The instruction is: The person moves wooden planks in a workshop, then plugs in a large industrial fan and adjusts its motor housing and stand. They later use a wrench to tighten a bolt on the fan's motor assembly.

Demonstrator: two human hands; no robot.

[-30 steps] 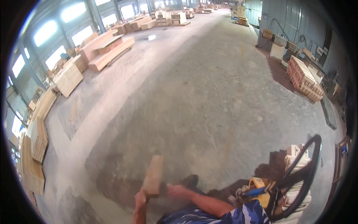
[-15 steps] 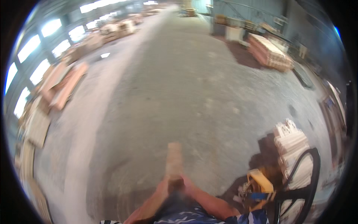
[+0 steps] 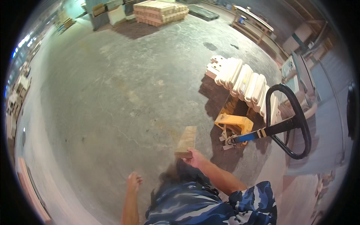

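In my right hand (image 3: 195, 158) is a short wooden board (image 3: 186, 140), gripped at its near end, thumb on top. It points away from me, above the concrete floor. Whether it is one thick piece or several thin ones stacked, I cannot tell. My left hand (image 3: 134, 182) hangs apart at the lower left, fingers curled, and nothing shows in it. Ahead to the right of the board stands a yellow pallet jack (image 3: 235, 122) with a black loop handle (image 3: 305, 123).
Beyond the pallet jack, rounded pale wooden pieces (image 3: 243, 80) lie in a row. A stack of timber (image 3: 159, 13) stands at the far side, with a workbench (image 3: 253, 22) to its right. Machinery (image 3: 300, 71) lines the right side. Concrete floor (image 3: 112, 97) stretches ahead and left.
My view has swung to the right, bringing the pallet jack nearer the middle. Both hands were together at the board's near end; now the left has let go and dropped away to the left.
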